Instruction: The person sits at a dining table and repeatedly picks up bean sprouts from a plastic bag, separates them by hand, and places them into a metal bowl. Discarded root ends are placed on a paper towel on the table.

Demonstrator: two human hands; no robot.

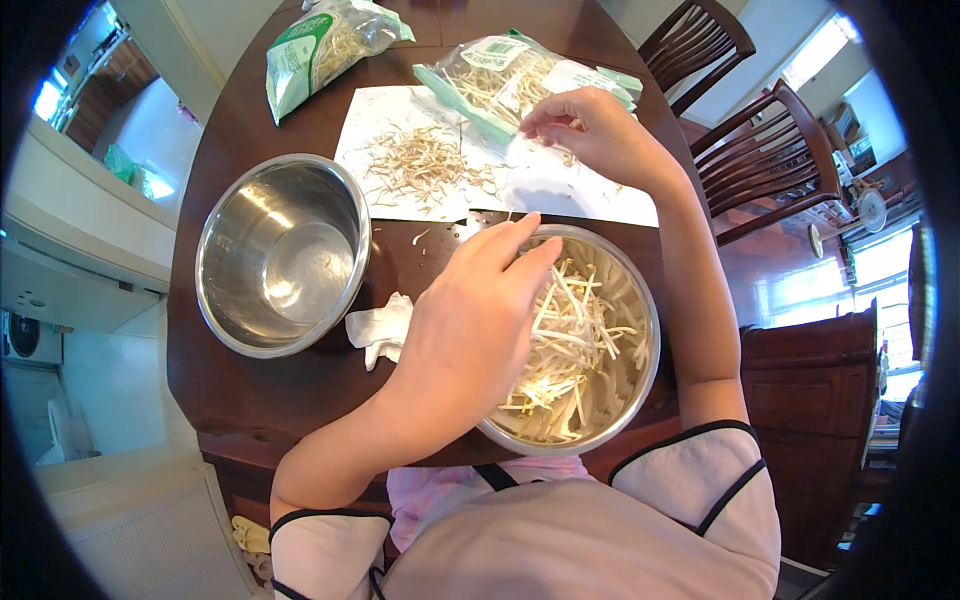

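Note:
My left hand (pixel 480 315) is above the left rim of a metal bowl (pixel 651 337) that holds bean sprouts (pixel 574 322). Its fingers point away from me, and a thin pale bit shows by the fingertips; whether they grip it is unclear. My right hand (pixel 600 139) is over the paper, its bent fingertips beside a plastic bag of bean sprouts (pixel 517 71). What lies between those fingertips is too small to tell. A heap of thin brownish sprout trimmings (pixel 424 165) rests on white paper sheets (pixel 630 210).
A second metal bowl (pixel 307 262) stands to the left, with a crumpled white tissue (pixel 382 326) between the bowls. Another bag of sprouts (pixel 330 49) lies at the far left of the dark wooden table (pixel 232 390). Wooden chairs (pixel 772 150) stand along the right side.

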